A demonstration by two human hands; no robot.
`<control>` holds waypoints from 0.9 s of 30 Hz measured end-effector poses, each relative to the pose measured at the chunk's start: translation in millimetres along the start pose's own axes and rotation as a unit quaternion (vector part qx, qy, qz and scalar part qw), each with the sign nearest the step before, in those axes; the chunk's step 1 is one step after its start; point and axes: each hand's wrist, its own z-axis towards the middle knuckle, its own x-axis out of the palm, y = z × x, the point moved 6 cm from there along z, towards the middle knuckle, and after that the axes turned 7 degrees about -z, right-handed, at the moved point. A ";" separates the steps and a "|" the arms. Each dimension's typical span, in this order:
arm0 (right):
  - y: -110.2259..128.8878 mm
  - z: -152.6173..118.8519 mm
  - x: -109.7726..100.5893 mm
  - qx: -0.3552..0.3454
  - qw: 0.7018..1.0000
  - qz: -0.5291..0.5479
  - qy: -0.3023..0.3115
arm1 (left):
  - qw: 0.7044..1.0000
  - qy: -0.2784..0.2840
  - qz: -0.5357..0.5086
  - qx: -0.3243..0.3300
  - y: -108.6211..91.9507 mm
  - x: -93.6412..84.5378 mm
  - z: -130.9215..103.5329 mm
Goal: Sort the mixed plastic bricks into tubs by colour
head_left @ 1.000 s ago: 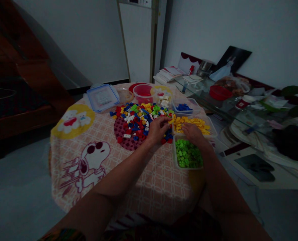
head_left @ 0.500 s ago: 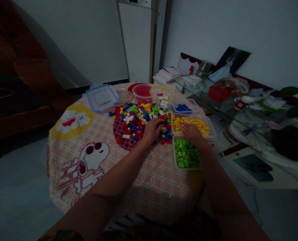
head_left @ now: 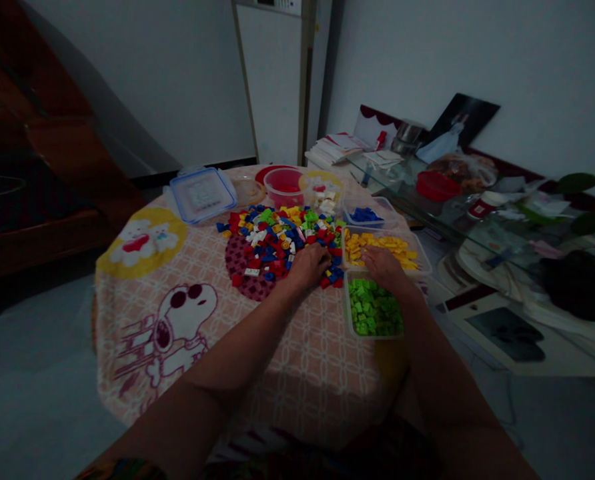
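Left hand (head_left: 310,264): fingers are curled at the near right edge of the heap; whether a brick is pinched cannot be told. Right hand (head_left: 381,264), at three o'clock from the left: fingers are bent down over the yellow bricks (head_left: 355,240); fingertips are hidden, so grasp cannot be told.

Mixed toy building bricks (head_left: 272,248) are heaped at ten o'clock from the left hand. The yellow-brick box (head_left: 426,260) is partly covered by the right hand; the green-brick box (head_left: 348,313) is set below it at about six o'clock, the blue-brick box (head_left: 391,212) at eleven.

Risks, as judged: a wrong colour could be picked up, reds and blues being crowded together under dim light. A brick could be dropped where the yellow and green boxes meet. The green box could be nudged by the right forearm. The yellow box, apparently set near the table's (head_left: 317,360) three o'clock edge, could be tipped if pushed outward.
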 end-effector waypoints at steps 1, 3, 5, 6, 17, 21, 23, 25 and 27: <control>0.0 0.5 0.8 -0.002 1.000 0.004 0.002 | 1.000 -0.001 0.001 -0.006 0.5 -0.4 -0.1; 0.0 0.8 2.1 0.002 1.000 0.013 0.006 | 1.000 -0.003 0.001 -0.011 1.3 -0.8 -0.5; 0.2 0.0 2.5 0.008 1.000 0.018 0.000 | 1.000 -0.006 -0.005 -0.008 2.0 -0.6 -0.8; 0.0 -0.7 2.5 0.013 1.000 0.017 -0.007 | 1.000 -0.008 -0.011 -0.006 2.4 -0.6 -0.9; -1.5 -1.3 2.1 0.045 0.999 0.014 -0.010 | 0.948 -0.123 -0.292 -0.013 -1.3 -5.6 -2.3; 0.1 -0.7 1.6 0.048 0.999 0.017 -0.001 | 0.919 -0.107 -0.378 -0.024 -9.9 9.0 1.6; 0.6 -1.0 1.6 0.046 0.999 0.012 -0.003 | 0.912 -0.097 -0.397 -0.020 -15.6 15.9 2.9; 1.3 -1.6 1.7 0.044 0.999 0.003 -0.004 | 0.909 -0.094 -0.405 0.005 -21.8 19.3 3.9; 2.2 -2.2 0.8 0.043 0.999 -0.005 -0.006 | 0.910 -0.102 -0.400 0.036 -24.3 17.5 4.7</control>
